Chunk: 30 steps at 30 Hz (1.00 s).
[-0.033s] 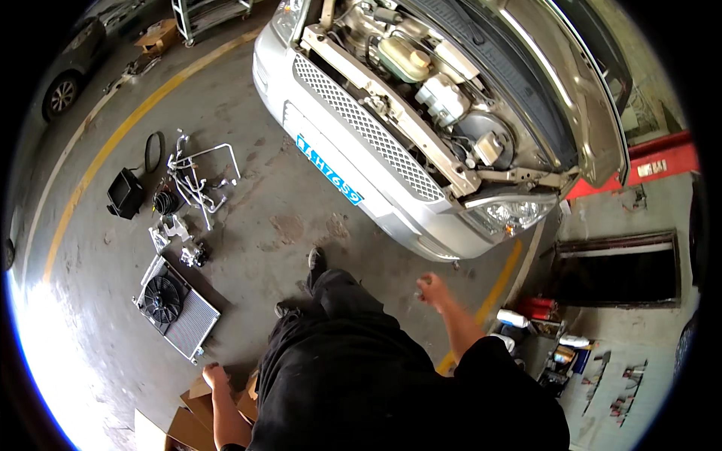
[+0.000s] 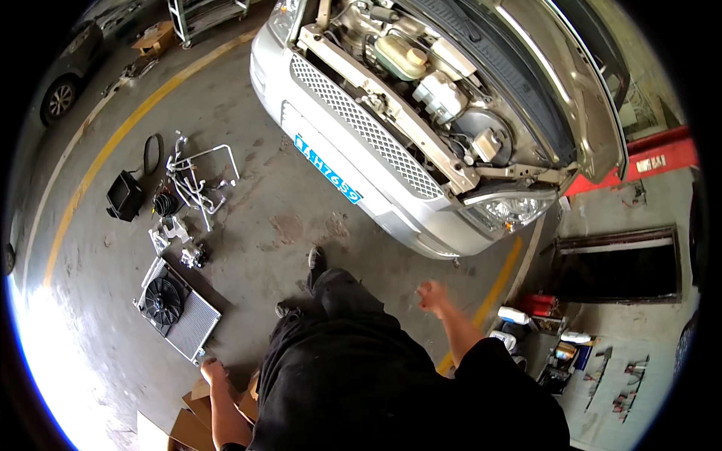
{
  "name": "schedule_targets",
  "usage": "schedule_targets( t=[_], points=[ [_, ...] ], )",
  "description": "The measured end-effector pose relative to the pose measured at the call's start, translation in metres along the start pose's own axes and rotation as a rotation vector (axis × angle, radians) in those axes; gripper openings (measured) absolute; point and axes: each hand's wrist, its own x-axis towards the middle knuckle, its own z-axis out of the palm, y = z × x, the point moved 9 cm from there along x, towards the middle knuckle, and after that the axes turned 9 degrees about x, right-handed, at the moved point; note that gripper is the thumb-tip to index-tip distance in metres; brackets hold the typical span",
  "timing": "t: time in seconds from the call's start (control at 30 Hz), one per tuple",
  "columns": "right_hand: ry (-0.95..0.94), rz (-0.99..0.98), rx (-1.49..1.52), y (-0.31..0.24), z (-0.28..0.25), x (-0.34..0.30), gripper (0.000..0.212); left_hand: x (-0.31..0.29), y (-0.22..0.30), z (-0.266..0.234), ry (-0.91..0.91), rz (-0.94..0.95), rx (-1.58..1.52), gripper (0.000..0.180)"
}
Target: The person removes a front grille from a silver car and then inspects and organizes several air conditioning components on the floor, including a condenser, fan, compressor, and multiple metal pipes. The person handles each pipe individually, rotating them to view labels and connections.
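Note:
I stand in front of a silver van with its hood raised and its engine bay exposed. My left hand hangs by my side, fingers curled, with nothing visible in it. In the picture it is closest to the lower corner of a condenser with a black fan, lying on the floor. On my other side, my right hand is held out below the van's bumper, touching nothing. Its fingers are loosely apart and appear to hold nothing.
Metal pipes, a black plastic housing, a belt and a compressor-like part lie on the floor. Opened cardboard boxes stand beside my left arm. Bottles and tools fill a cart at right.
My right hand's fingers have loosened from a more curled shape. My left hand has shifted slightly up and left, toward the condenser's corner in the picture.

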Motion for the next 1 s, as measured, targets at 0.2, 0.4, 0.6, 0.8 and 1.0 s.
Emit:
schedule_targets(
  t=[0.2,0.4,0.6,0.8,1.0],
  points=[
    [0.044,0.213,0.1,0.112,0.007,-0.04,0.037,0.004,0.102,0.021,-0.101,0.121,-0.168,0.02],
    [0.146,-0.101,0.3,0.005,-0.021,0.012,0.031,-0.039,0.134,0.081,-0.375,0.03,-0.296,0.026],
    [0.409,-0.909,-0.03,-0.219,-0.097,0.102,0.02,-0.097,0.244,0.177,-0.692,0.104,-0.563,0.025],
    [0.465,-1.198,-0.369,-0.391,-0.121,0.124,0.034,-0.272,0.498,0.345,-1.18,0.313,-0.661,0.032],
    [0.221,-1.243,-0.561,-0.419,-0.088,0.175,0.041,-0.402,0.636,0.526,-1.297,0.324,-0.598,0.052]
  ],
)
